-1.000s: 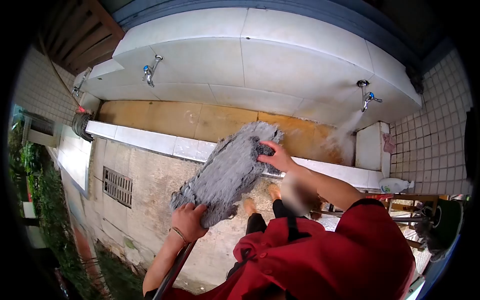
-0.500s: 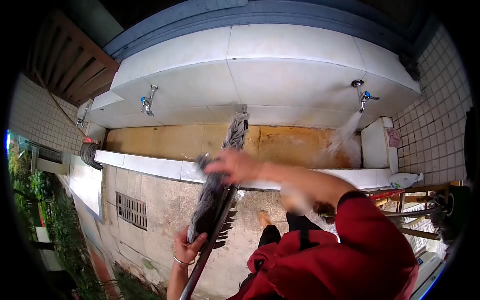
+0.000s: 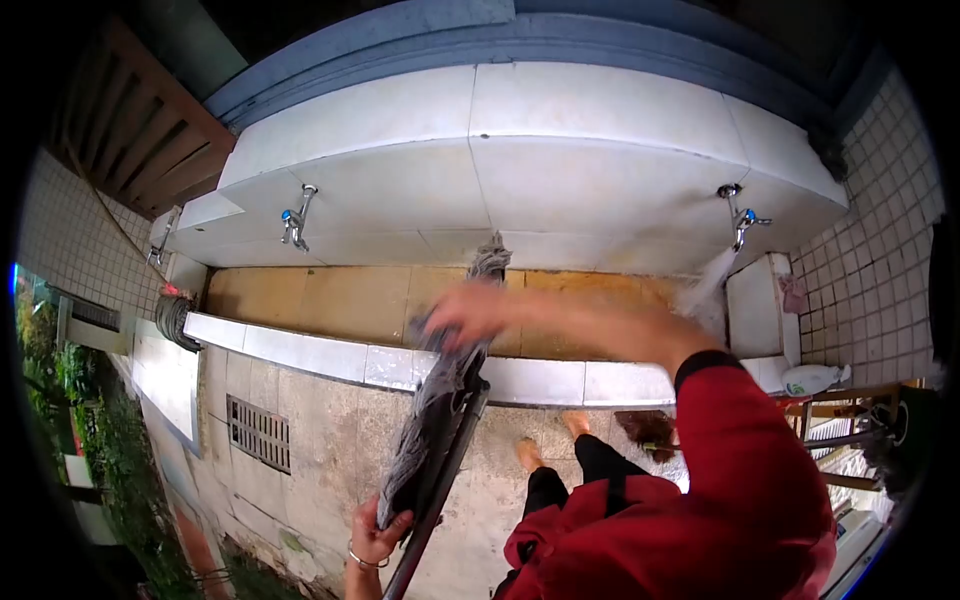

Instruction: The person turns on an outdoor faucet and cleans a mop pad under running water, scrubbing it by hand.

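A long flat mop head with grey strands [image 3: 415,440] slants across the tiled front rim of a trough, its far end inside the trough. My left hand [image 3: 375,530], with a bracelet at the wrist, grips its near end. A dark metal pole [image 3: 438,510] runs alongside the mop head. Over the middle of the strands is my right hand [image 3: 468,315], smeared by motion, its fingers curled down. Something grey-blue shows beside those fingers; its kind is too blurred to tell.
Water runs from the right tap [image 3: 742,225] into the trough [image 3: 310,295]. Another tap [image 3: 295,220] is on the wall further left. A white bottle [image 3: 812,379] lies at the right end of the rim. A floor drain grate [image 3: 259,434] is at lower left.
My right hand has shifted a little to the right along with its forearm, still over the strands. My left hand and the mop's near end sit slightly lower in view.
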The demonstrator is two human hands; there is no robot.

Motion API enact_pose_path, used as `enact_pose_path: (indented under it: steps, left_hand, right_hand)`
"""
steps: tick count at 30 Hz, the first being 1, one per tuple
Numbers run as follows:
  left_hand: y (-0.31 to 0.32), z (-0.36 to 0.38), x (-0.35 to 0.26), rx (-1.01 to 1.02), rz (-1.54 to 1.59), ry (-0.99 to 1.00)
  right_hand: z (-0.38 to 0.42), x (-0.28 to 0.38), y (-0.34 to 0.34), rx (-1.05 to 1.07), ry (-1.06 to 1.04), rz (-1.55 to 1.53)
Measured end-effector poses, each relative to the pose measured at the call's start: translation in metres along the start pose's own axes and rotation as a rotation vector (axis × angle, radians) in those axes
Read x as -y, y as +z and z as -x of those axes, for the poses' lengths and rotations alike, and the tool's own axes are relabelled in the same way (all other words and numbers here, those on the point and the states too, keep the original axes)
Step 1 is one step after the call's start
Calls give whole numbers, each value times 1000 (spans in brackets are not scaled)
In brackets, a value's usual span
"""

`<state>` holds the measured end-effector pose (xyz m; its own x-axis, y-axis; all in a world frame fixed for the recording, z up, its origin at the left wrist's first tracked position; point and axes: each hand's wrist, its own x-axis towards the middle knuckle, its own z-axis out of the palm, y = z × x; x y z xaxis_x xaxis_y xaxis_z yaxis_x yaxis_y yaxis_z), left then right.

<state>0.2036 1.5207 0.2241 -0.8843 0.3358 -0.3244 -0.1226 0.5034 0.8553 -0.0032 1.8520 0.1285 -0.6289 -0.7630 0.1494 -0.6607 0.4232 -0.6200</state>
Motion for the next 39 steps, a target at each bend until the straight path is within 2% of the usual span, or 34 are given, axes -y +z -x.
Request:
enact_pose_path:
  steps: [1,2,3,4,6,7,9,11,14,16,17,19,21,22,23,24,26,27,28,30,31,32,34,35,39]
  left_hand:
    - [-5,2,10,19,-19,37]
    - [-5,-4,16,29,-28,89]
    - [-9,-6,-4,41,-115,90]
    - [-13,-4,-3,76,-155,102]
    - [-21,-14,3,131,-240,159]
    - [-17,-16,5,103,-100,135]
    - [-13,-19,-14,95,-111,122]
    - [-13,-23,-26,156,-154,150]
    - [-15,-22,-2,233,-359,316]
    - [-17,-21,-21,352,-585,421]
    - [-14,-25,-33,418,-647,486]
    - [-6,-31,-44,551,-774,546]
    - [4,-29,-54,591,-841,568]
    - [9,-32,-59,606,-881,587]
    - [10,-33,-65,631,-883,584]
    - [11,-33,-65,613,-892,596]
    - [10,-26,-59,585,-919,617]
    - [5,-18,-49,712,-906,390]
    - [10,-23,-46,669,-903,452]
    - [11,-23,-45,613,-888,558]
    - [12,-21,-46,570,-869,593]
    - [8,-20,-44,597,-876,540]
    - [4,-12,-33,638,-857,430]
    - [5,-10,-18,607,-816,470]
    - [8,-12,-30,656,-840,359]
  right_hand:
    - [23,-42,-9,-106,127,125]
    - [50,-78,-24,-109,236,179]
    - [78,-100,-37,-76,450,189]
    - [104,-121,-46,-48,601,363]
    - [119,-111,-56,-256,724,227]
    - [127,-98,-51,-357,788,145]
    - [96,-36,-26,-489,376,-202]
    - [94,-30,-9,-381,367,-190]
    - [99,-27,17,-234,352,-194]
    - [155,-59,-1,-71,697,-20]
    - [187,-68,6,-66,841,64]
    - [207,-65,1,-141,943,110]
    - [188,-22,-2,-306,866,-8]
    - [168,-10,15,-346,602,-17]
    - [141,32,12,-255,506,-205]
    - [123,35,46,-164,235,-206]
    - [138,2,74,-135,444,-222]
    - [143,-12,93,-125,549,-238]
    - [148,-30,104,-99,644,-239]
    - [159,-70,103,-87,659,-126]
    - [182,-89,96,-73,757,-34]
    - [195,-106,83,-63,839,77]
    - [168,-61,40,-240,872,6]
    - [165,-33,39,-314,904,-55]
    - [195,-50,97,-323,930,-177]
